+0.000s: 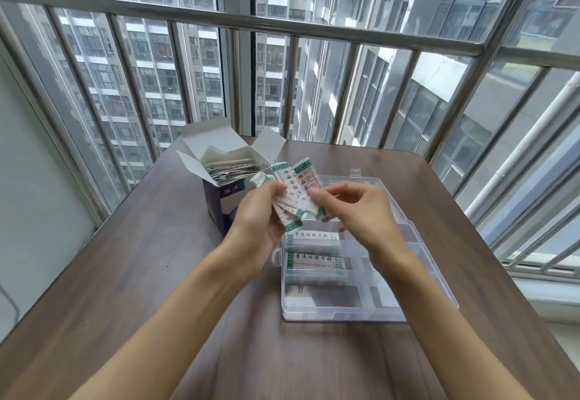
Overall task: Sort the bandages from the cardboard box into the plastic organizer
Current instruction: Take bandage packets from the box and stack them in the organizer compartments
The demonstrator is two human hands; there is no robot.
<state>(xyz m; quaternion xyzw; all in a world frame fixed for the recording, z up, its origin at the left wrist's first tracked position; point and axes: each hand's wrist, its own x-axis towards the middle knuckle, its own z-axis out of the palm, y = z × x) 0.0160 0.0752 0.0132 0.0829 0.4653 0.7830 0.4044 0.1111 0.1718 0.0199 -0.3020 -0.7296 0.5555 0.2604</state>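
Your two bare forearms reached forward from the bottom of the view and drew in toward each other, the hands almost meeting at centre. Your left hand (255, 211) was turned palm inward, fingers and thumb curled round a fanned bundle of bandages (295, 192). Your right hand (361, 208) was held just beside it, back up, wrist slightly bent, thumb and forefinger pinching the nearest strip of that bundle while the other fingers hung loosely curled below.
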